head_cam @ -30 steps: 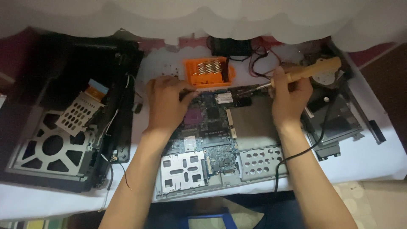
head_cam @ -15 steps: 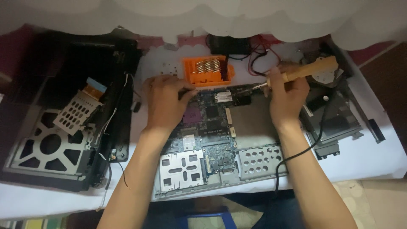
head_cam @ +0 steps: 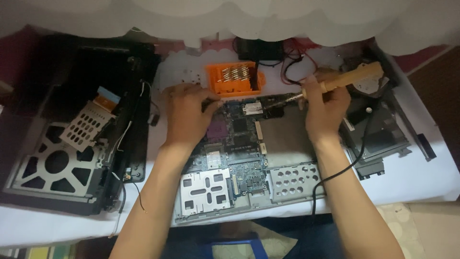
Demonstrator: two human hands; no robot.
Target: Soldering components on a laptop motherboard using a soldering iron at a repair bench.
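Two hands are working the laptop motherboard lying mid-desk: your right hand is clamping the wooden-handled soldering iron, its tip touching the board's top edge, while your left hand is pressing down with fingers curled, pinching something too small to tell. You are doing well keeping the tip steady and low; the orange parts tray is sitting just beyond it, the black laptop chassis is crowding your left, and the iron's cord is trailing off the desk's near edge.

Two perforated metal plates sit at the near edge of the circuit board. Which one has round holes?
The grey perforated metal plate on the right, below the right hand, has round holes. The plate on the left, below the left hand, has long slots instead.
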